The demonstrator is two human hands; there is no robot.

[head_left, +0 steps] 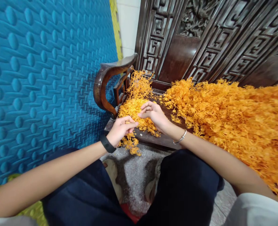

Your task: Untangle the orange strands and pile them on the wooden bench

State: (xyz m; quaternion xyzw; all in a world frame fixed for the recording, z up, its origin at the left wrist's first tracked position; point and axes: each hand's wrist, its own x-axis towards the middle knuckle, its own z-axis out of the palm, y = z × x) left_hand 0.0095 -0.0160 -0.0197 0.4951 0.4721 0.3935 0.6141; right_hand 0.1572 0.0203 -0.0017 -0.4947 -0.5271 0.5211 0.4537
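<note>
My left hand (pixel 120 129) is closed in a pinch on a cluster of orange plastic sprigs (pixel 131 145) that hangs over the front edge of a dark wooden bench (pixel 153 138). A black band sits on that wrist. My right hand (pixel 154 114), with a silver bracelet, hovers just above a small pile of the same sprigs (pixel 134 106) near the armrest. Its fingers are curled and slightly apart, and nothing shows between them.
A large heap of orange sprigs (pixel 235 119) covers the bench seat to the right. The carved wooden backrest (pixel 200 37) rises behind. A curved armrest (pixel 106 81) stands at left, beside a blue embossed foam panel (pixel 46 78). My dark-trousered knees are below, over a speckled floor (pixel 136 175).
</note>
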